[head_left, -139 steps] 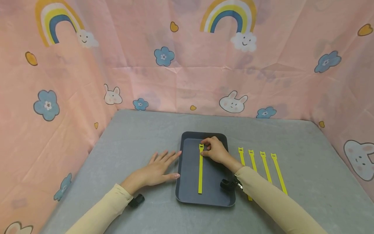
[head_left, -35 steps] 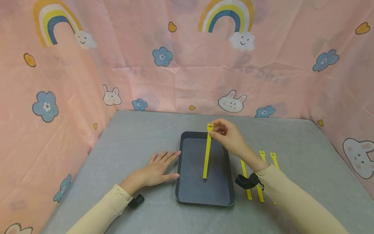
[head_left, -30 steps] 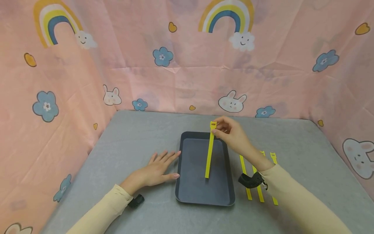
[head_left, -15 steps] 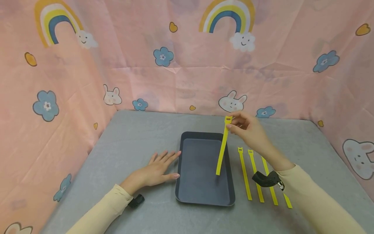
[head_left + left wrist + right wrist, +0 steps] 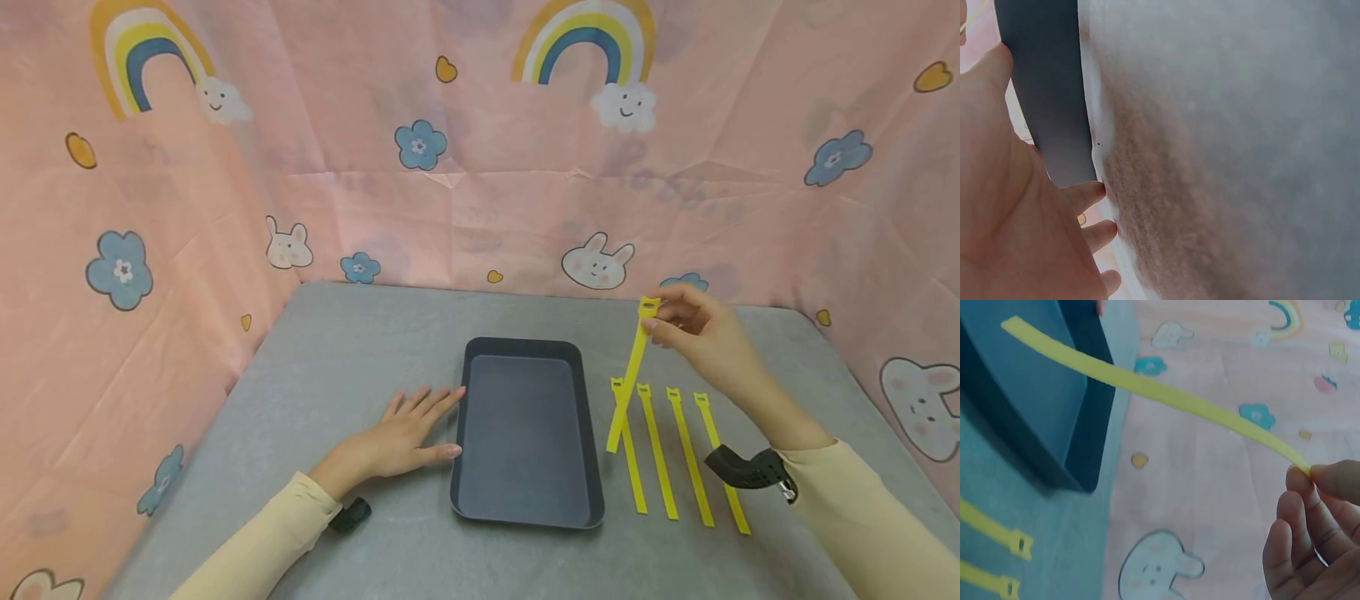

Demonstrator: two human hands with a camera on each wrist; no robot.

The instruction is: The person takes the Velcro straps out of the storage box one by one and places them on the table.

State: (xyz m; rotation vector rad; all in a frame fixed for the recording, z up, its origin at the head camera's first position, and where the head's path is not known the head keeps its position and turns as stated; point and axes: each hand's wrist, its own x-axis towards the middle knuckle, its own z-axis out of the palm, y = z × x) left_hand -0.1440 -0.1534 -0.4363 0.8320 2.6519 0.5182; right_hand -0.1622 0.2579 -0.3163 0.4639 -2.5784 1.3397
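Observation:
A yellow hook-and-loop cable tie is pinched near its slotted head by my right hand, thumb against fingertips. Its tail hangs down and to the left, just right of the dark grey tray, overlapping one of the ties behind it. In the right wrist view the held tie bends slightly, raised off the table. My left hand rests with spread, straight fingers at the tray's left side, fingertips right at the rim. Nothing lies in the tray.
Several matching yellow ties lie side by side on the grey table, right of the tray, heads pointing away. A pink patterned curtain encloses the back and sides. Black wrist cameras sit on both wrists.
The right hand has lifted the cable tie out of the tray and carried it rightward past the rim, over the row of ties. The left hand has stayed put.

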